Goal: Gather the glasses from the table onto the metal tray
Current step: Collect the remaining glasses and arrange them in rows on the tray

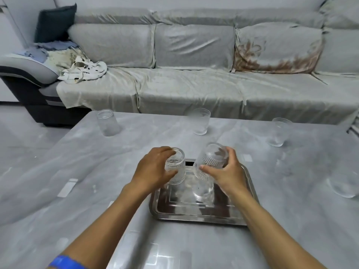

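Blue band [66, 263] on the left forearm, nearest the camera, at the bottom edge.

Metal tray [196, 217]: rectangular, polished, resting on the grey marbled table [97, 191]; serves as the landmark below.

Left hand [153, 169]: over the tray's far-left corner, fingers and thumb clamped round a ribbed glass [175, 167] that stands upright; whether its base touches the tray cannot be told.

Right hand [226, 171]: over the tray's far-right part, fingers closed on a second ribbed glass [210, 162], tilted with its mouth leaning toward the left hand and held above the tray floor. Both held glasses sit just beside each other without touching.

Loose glasses, all on the table and off the tray:
- far left of the tray, one plain glass [107, 123];
- straight beyond the tray, one ribbed tumbler [201, 121];
- far right of the tray, one clear glass [278, 132];
- right of the tray, at the frame edge, one blurred glass [342, 186].

Sofa [194, 78]: grey-covered, beyond the table, with crumpled cloth [83, 71] at its left end.
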A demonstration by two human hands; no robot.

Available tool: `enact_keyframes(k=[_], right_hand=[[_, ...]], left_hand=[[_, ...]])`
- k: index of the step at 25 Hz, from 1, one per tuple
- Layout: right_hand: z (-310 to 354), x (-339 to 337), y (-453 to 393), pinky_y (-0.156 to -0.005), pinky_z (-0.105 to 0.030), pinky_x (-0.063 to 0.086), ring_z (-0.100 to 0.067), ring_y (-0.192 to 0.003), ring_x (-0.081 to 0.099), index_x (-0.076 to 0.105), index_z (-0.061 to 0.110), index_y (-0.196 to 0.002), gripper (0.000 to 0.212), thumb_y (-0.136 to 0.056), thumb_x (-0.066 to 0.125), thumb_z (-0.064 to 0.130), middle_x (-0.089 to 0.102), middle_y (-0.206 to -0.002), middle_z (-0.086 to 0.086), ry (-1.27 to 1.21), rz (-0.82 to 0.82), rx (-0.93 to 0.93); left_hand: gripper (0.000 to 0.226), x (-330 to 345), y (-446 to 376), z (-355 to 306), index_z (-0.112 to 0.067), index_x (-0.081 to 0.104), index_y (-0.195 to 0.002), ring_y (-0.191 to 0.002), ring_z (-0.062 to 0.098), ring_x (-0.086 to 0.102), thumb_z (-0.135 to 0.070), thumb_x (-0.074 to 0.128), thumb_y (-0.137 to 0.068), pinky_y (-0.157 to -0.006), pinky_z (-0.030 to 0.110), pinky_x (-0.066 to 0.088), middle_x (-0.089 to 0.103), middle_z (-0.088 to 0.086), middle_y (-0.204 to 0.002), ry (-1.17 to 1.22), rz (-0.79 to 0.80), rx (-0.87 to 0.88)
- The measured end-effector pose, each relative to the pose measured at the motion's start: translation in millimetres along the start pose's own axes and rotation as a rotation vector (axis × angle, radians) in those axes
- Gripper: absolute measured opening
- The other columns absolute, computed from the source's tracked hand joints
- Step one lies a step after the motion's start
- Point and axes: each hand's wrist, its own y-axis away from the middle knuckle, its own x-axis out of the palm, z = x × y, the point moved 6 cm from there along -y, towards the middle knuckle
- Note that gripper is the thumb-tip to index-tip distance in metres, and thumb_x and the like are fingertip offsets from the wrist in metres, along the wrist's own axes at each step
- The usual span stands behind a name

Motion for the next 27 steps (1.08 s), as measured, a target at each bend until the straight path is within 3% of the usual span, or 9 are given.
enact_keyframes(k=[4,9,18,23,27], right_hand=[[-16,40,-10,-0.079,-0.029,0.045,-0.014,-0.098,0.055,0.039,0.030,-0.126,0.083,-0.059,0.088,0.036,0.059,-0.115,0.007,0.299,0.095,-0.170],[-31,44,-20,-0.079,-0.029,0.047,-0.014,-0.100,0.058,0.035,0.033,-0.126,0.087,-0.058,0.088,0.041,0.061,-0.118,0.006,0.276,0.086,-0.156],[-43,46,-12,-0.088,-0.036,0.050,-0.022,-0.112,0.060,0.039,0.023,-0.131,0.091,-0.058,0.088,0.041,0.063,-0.126,0.000,0.244,0.055,-0.120],[-44,22,5,-0.103,-0.038,0.043,-0.022,-0.133,0.043,0.020,0.030,-0.146,0.111,-0.058,0.084,0.050,0.037,-0.153,0.001,0.163,0.120,-0.037],[-49,-44,18,-0.107,-0.035,0.039,-0.021,-0.135,0.042,0.023,0.027,-0.147,0.097,-0.068,0.077,0.043,0.040,-0.151,-0.002,0.167,0.038,-0.050]], left_hand=[[0.053,8,-1,13,-0.025,0.062,-0.125,-0.116,0.016,0.055,-0.031,0.078,-0.074,-0.087,0.031,0.047,0.057,-0.011,-0.134,-0.019,-0.002,0.038],[0.055,12,-1,18,-0.025,0.063,-0.123,-0.115,0.013,0.055,-0.027,0.081,-0.072,-0.087,0.020,0.038,0.059,-0.010,-0.132,0.021,-0.039,0.059],[0.056,12,1,11,-0.024,0.059,-0.128,-0.121,0.016,0.051,-0.025,0.077,-0.074,-0.091,0.027,0.042,0.055,-0.008,-0.137,-0.006,-0.002,0.027],[0.061,-1,10,-54,-0.020,0.053,-0.132,-0.125,0.024,0.049,-0.030,0.072,-0.075,-0.100,0.040,0.043,0.057,0.004,-0.136,-0.072,-0.131,0.109],[0.055,61,22,-138,-0.016,0.051,-0.134,-0.123,0.025,0.052,-0.027,0.060,-0.081,-0.101,0.036,0.041,0.057,0.007,-0.136,-0.021,-0.038,0.273]])
